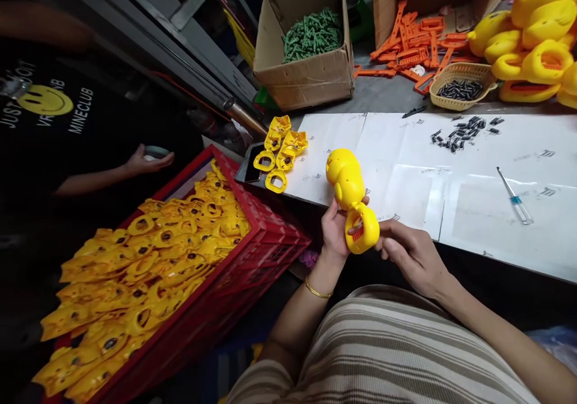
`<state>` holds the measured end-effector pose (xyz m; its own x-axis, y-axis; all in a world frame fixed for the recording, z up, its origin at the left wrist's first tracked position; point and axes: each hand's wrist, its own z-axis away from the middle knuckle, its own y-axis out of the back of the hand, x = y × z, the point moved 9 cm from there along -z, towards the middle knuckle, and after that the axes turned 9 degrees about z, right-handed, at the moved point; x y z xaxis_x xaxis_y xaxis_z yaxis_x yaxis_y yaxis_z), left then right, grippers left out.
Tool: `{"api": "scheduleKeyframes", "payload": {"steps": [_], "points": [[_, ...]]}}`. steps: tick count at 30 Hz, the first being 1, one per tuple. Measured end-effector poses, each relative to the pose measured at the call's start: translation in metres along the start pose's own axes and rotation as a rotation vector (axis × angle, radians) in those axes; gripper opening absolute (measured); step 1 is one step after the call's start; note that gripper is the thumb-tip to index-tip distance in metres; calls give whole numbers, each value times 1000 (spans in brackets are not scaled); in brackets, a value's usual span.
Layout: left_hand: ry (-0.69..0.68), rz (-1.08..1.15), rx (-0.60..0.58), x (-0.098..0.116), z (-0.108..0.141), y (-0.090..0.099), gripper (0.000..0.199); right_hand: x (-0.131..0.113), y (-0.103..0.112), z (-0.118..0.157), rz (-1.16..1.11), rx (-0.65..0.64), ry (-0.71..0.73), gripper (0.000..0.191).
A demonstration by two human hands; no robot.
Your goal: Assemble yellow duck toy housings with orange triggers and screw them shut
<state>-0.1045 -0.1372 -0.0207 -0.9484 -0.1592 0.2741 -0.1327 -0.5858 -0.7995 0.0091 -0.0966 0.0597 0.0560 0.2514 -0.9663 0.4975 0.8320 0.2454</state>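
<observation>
A yellow duck-shaped plastic piece (349, 178) with a ring-like handle at its lower end is held upright over the table's front edge. My left hand (334, 231) is wrapped round its back, with a gold bangle on the wrist. Red-orange ribbing shows inside the handle opening. At the right side of the handle is my right hand (408, 254), its fingers bent and its fingertips at the yellow rim; whether they pinch anything is too small to tell. Several yellow half shells (287, 151) lie on the table's left end.
Left stands a red crate (265, 229) full of yellow shells; a person in black (103, 133) is beyond it. Along the back are a carton of green parts (306, 76), orange parts (412, 55), a basket (484, 76), and yellow ducks (536, 31). A screwdriver (514, 196) lies right.
</observation>
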Motion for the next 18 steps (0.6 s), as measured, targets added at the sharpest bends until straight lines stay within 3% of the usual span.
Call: {"api": "scheduleKeyframes", "payload": {"steps": [6, 9, 14, 18], "points": [[76, 53, -66, -13, 2, -4, 63, -23, -7, 0, 178, -4, 140, 24], [-18, 0, -54, -4, 2, -5, 58, -21, -6, 1, 193, 27, 123, 26], [-213, -187, 60, 12, 5, -8, 54, -9, 6, -2, 240, 173, 73, 19], [-281, -258, 141, 10, 6, -5, 48, 2, 7, -1, 297, 158, 67, 19]]}}
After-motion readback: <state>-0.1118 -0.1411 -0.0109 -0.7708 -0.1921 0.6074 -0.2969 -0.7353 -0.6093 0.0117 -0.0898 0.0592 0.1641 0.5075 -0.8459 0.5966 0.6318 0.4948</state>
